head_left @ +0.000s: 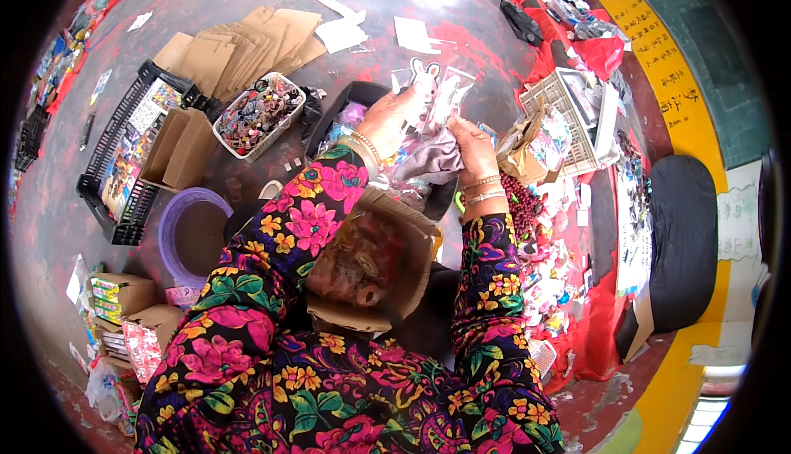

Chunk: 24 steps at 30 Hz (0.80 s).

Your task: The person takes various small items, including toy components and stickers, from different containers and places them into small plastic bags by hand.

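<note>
The left hand point(386, 120) and the right hand point(476, 151) are both closing on a clear plastic packet point(437, 95) backed by a rabbit-eared card, holding it above a black tray point(356, 91) on the floor, with a soft mauve cloth point(430, 160) bunched under the right hand. Judging by the layout, the work is sitting mid-course: a white basket point(259, 114) of small dark pieces is standing full, while a cardboard box point(371, 260) in the lap, flat cardboard sheets point(243, 50) and glossy loose packets point(552, 264) are lying unsorted.
</note>
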Each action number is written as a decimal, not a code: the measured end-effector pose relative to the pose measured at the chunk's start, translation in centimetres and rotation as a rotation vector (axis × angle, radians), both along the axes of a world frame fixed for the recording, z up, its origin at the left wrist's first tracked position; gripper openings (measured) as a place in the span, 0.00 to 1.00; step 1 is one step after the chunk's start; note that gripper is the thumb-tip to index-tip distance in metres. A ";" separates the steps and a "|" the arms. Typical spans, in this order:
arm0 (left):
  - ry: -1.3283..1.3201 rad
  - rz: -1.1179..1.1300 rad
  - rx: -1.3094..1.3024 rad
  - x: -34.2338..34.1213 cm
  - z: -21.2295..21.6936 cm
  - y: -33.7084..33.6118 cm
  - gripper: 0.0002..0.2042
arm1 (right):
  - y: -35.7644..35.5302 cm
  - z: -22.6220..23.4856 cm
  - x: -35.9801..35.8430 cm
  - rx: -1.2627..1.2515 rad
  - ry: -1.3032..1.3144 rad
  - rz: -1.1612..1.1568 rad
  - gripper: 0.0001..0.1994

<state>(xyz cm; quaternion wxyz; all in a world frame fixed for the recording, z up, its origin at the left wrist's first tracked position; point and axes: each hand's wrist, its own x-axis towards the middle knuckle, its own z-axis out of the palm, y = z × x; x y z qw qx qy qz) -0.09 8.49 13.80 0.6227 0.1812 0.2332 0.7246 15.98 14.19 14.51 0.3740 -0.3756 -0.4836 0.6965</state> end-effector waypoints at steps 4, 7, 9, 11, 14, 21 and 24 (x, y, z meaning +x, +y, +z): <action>-0.028 0.039 -0.039 -1.3 0.9 -1.8 0.14 | -0.6 1.0 0.8 -0.002 0.103 -0.048 0.09; 0.011 0.148 -0.055 -1.9 1.3 -2.9 0.12 | -0.9 1.9 1.3 0.109 0.109 -0.245 0.06; 0.105 0.246 -0.122 -1.6 1.8 -4.3 0.12 | -2.4 3.4 0.8 0.329 -0.017 -0.369 0.06; 0.116 0.256 -0.116 -0.6 2.4 -6.2 0.12 | -3.6 3.7 -0.2 0.869 -0.484 -0.521 0.06; 0.086 0.223 -0.038 -0.2 1.4 -7.1 0.12 | -8.1 5.7 -3.1 1.462 -0.955 -0.538 0.05; -0.202 0.110 0.132 -0.1 3.0 -7.1 0.13 | -11.0 3.3 -5.7 1.666 -0.972 -0.297 0.10; -0.112 0.172 0.150 -0.2 2.8 -7.0 0.13 | -11.2 4.4 -5.7 1.608 -0.974 -0.187 0.11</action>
